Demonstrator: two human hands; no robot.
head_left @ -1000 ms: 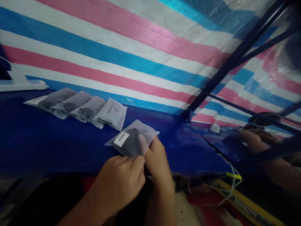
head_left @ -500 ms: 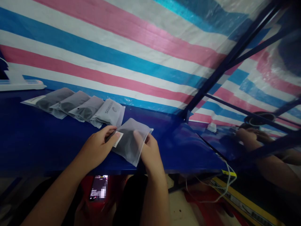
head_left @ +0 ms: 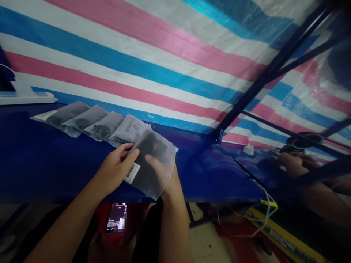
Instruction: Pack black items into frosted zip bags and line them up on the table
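A frosted zip bag (head_left: 167,160) with a dark folded item (head_left: 146,175) inside is held tilted just over the table's front part. My left hand (head_left: 117,160) grips its left edge, the thumb on top and the fingers curled beneath. A white barcode label (head_left: 132,173) shows below that thumb. My right hand (head_left: 164,179) reaches into the bag from its open right side. Its thumb and a fingertip show dimly through the film, against the dark item; the other fingers are hidden. Just behind lies a row of similar filled bags (head_left: 105,126), the nearest printed with grey lettering.
The blue table (head_left: 68,160) meets a striped plastic sheet (head_left: 153,73) at the back. A white power strip (head_left: 33,98) lies far left. Dark metal bars (head_left: 246,87) rise at right, beyond which another person's hands (head_left: 292,162) work. Below are a lit phone (head_left: 116,218) and white cable (head_left: 265,215).
My right hand has gone deeper into the bag. The bag has turned and shifted slightly left, now overlapping the nearest bag in the row, and its barcode label is more exposed.
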